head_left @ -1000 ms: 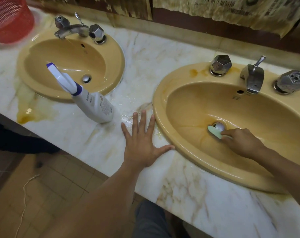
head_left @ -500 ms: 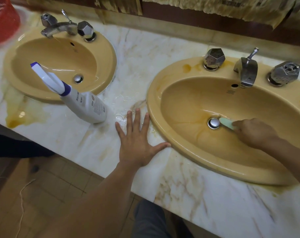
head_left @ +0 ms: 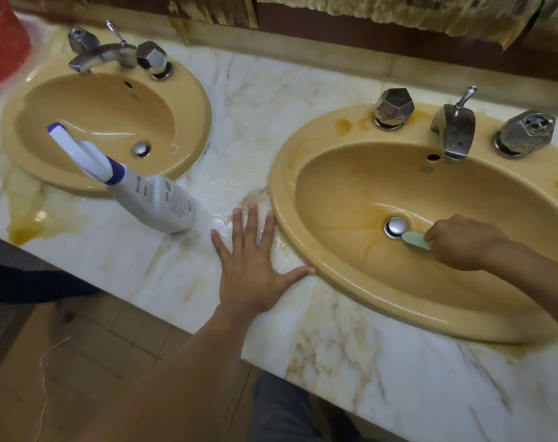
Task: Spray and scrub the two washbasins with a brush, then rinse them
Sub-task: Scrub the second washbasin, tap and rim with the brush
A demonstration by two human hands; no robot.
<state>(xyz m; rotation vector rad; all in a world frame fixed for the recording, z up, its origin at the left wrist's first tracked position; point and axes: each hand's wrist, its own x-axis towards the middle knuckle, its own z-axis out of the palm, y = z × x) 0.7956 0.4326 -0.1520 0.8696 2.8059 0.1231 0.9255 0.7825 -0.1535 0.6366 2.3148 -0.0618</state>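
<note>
Head view shows the right hand (head_left: 462,242) gripping the likely light, stiff, wet-slick brush (head_left: 415,241) by its handle, the left hand (head_left: 252,269) splayed flat on the countertop (head_left: 383,362).

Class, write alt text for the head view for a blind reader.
The right hand holds a pale green brush by the metal drain of the right-hand yellow washbasin; the left hand lies flat on the white marble counter beside a white spray bottle.

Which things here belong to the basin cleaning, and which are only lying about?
Job: brush, held in the right hand; right basin; left basin; spray bottle; right tap; left tap.
Lying about: red basket, far left; cord on the floor.
</note>
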